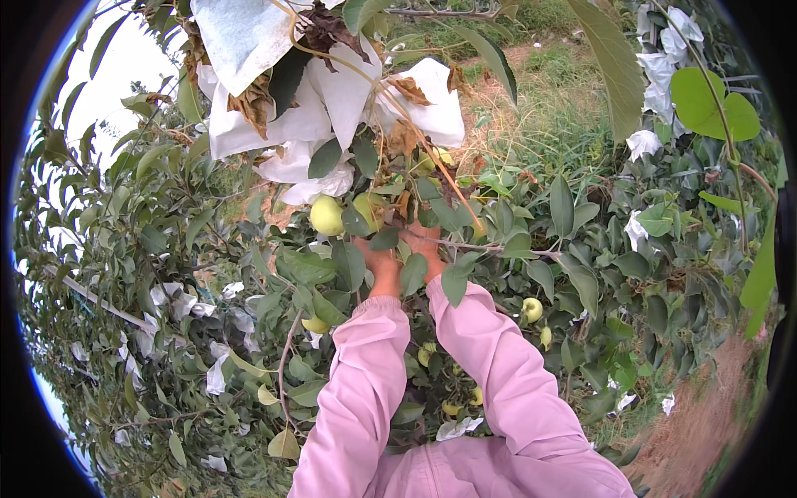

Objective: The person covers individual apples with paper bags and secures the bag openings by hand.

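Note:
Both of my arms, in pink sleeves, reach forward into the leaves of an apple tree. My left hand [381,261] is partly covered by leaves, just below a green apple [370,211]. Another pale green apple [327,215] hangs to its left. Close beside it on the right is my right hand [424,241], whose fingers disappear behind leaves and a thin twig [464,244]. What the fingers hold, if anything, is hidden. White paper fruit bags [274,124] hang with dry brown leaves above the hands.
A bare orange-brown stem [436,159] slants down over the hands. More green apples hang lower, one of them at right [532,309]. A thicker branch [103,302] crosses the foliage at left. Grass [548,118] lies beyond, and bare soil [691,411] at lower right.

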Tool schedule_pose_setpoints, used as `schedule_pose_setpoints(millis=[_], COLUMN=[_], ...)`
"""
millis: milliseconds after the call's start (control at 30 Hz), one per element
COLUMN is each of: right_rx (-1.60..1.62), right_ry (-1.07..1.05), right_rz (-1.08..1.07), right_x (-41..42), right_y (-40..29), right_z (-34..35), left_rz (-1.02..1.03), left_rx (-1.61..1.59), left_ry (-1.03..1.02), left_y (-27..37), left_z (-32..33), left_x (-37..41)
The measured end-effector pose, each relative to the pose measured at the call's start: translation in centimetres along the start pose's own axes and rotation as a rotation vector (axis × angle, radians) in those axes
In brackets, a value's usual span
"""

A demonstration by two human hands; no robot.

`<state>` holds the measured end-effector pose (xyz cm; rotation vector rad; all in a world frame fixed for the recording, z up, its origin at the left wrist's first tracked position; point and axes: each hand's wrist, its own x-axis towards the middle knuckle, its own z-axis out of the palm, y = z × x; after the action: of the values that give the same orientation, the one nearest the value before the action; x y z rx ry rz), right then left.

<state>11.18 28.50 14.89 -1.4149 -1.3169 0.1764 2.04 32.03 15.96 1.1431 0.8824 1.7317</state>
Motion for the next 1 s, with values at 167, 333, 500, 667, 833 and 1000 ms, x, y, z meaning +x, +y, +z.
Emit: schedule_pose_setpoints(millis=[167, 333, 500, 667, 833, 1000], right_rx=[0.413, 0.413, -0.148, 0.044, 0.424, 0.458], right_ry=[0.208, 0.157, 0.15, 0.239, 0.132, 0.094], right_rz=[0.163, 0.389, -0.292, -0.324, 0.251, 0.188], right_x=[-0.5, 0.0, -0.4, 0.7, 1.0, 0.9], right_y=[1.1, 1.9, 0.0, 0.9, 1.5, 4.1], right_z=[2.4, 4.1, 0.3, 0.8, 2.8, 4.1], left_rz=[0.13, 0.013, 0.375, 0.544, 0.469, 0.599], left_rx=[0.534, 0.171, 0.569, 0.72, 0.739, 0.747], left_ry=[-0.028, 0.03, -0.012, -0.056, -0.049, -0.061], left_y=[-0.1, 2.2, 1.4, 3.1, 5.3, 4.1], left_z=[-1.6, -1.2, -1.0, 0.3, 1.0, 0.6], left_x=[0.5, -1.0, -0.8, -1.2, -1.8, -1.2])
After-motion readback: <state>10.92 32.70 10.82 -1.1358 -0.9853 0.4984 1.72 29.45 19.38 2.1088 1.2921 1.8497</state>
